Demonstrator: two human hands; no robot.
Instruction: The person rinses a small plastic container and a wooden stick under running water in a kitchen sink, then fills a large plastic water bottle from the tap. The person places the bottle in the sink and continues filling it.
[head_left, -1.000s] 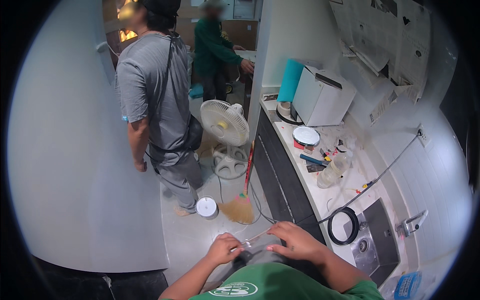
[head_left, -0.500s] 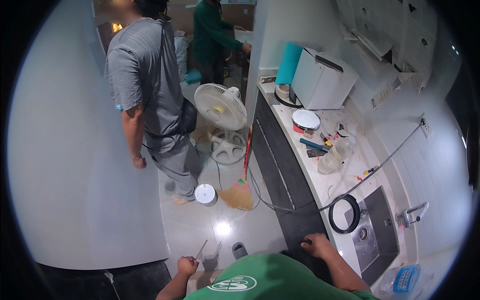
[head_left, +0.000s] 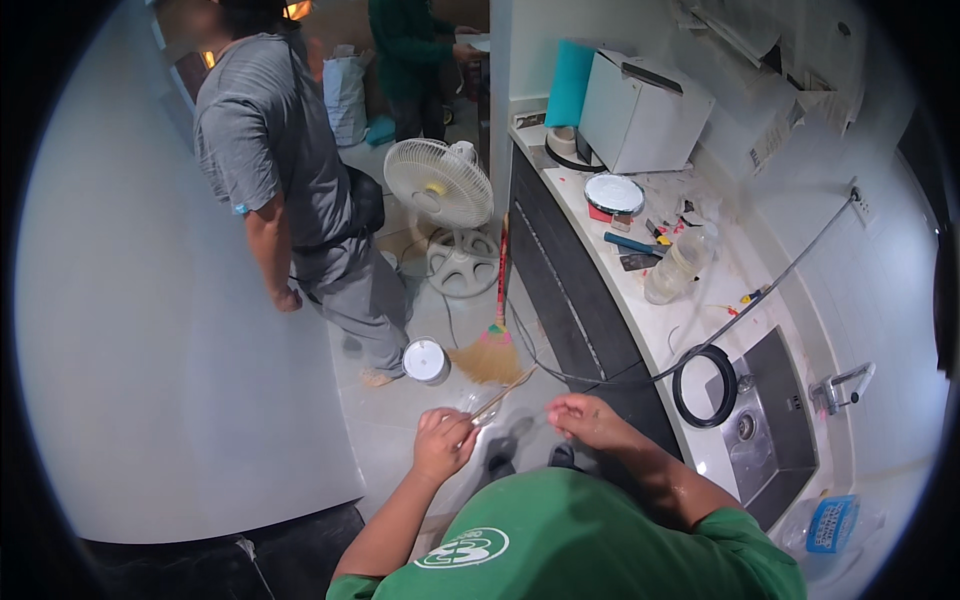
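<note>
In front of my green shirt, my left hand (head_left: 445, 443) is closed around one end of a thin wooden stick (head_left: 505, 393). The stick slants up and to the right, its free end in front of the broom's bristles. My right hand (head_left: 588, 420) is raised to the right of it, apart from the stick. Its thumb and fingers come together in a pinch; whether anything small is between them is hidden. A soft broom (head_left: 490, 355) with a red handle stands on the floor beyond my hands, beside a white lidded bucket (head_left: 426, 362).
A person in grey (head_left: 285, 180) stands at the left near a white panel (head_left: 200, 330). A fan (head_left: 440, 185) stands ahead; another person in green (head_left: 410, 60) is behind it. The right-hand counter (head_left: 655, 335) holds tools, a plastic jar (head_left: 675, 270), a black ring (head_left: 705, 387) and a sink (head_left: 765, 440).
Both hands have risen and come closer together in front of me, the left bringing the stick rightward. My view has shifted slightly. The person in green at the back has moved a little.
</note>
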